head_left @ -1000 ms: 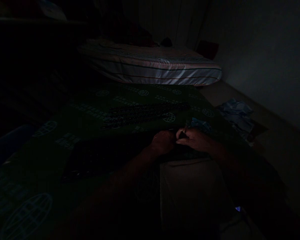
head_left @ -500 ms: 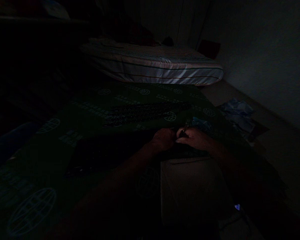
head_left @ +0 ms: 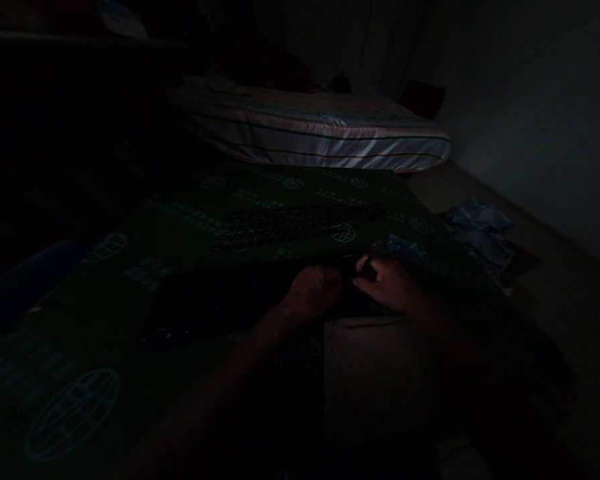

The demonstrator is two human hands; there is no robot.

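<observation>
One left hand [head_left: 315,291]: curled over dark piece [head_left: 210,303]; can't tell grip
Right hand [head_left: 384,279]: bent just beside; can't tell grip

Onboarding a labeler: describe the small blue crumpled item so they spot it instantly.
Start at the striped mattress; the green printed sheet spreads before it. On the sheet's right side, just beyond the right hand, lies the small blue crumpled item. Unlike the larger pale-blue heap on the floor, it sits on the green.

left hand [head_left: 314,292] and right hand [head_left: 386,280] curled, just apart
</observation>
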